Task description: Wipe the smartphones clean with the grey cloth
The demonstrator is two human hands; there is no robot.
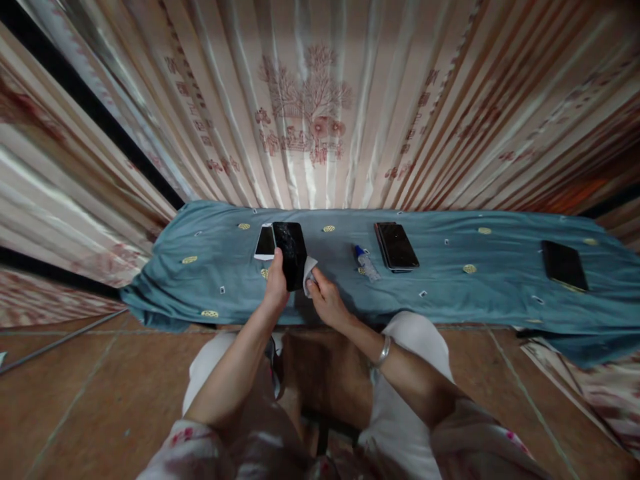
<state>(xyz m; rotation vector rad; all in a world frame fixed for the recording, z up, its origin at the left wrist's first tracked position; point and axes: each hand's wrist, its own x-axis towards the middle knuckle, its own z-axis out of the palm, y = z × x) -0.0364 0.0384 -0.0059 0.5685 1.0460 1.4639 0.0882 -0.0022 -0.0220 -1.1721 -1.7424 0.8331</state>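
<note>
Because the flat black glass-faced device [290, 253] has a smooth slab shape, the left hand [277, 285] seems to hold it by the near left part, thumb along the side, so that most of its face is uncovered. This device is held above the left half of the long table covered with blue-green cloth [500, 248], between its far and near edges. The right hand [327, 300] is grasping a small pale grey cloth [309, 268], pinched at the device's right side, probably so that the fabric, not the bare skin, meets the glass. A white-framed phone with dark screen [265, 243] lies just left of the device, which perhaps hides its right side; whether they touch, I cannot tell. Right of the hands, a small transparent bottle with blue cap [367, 262] lies within easy reach, and beyond it a stack of dark flat devices [397, 245] is piled, maybe to save room; how many it contains is unclear. Another black flat device [564, 265] lies toward the right end. Pale marks on the held glass may be cracks, smears or reflections, and the right fingertips are partly hidden by the fabric.
</note>
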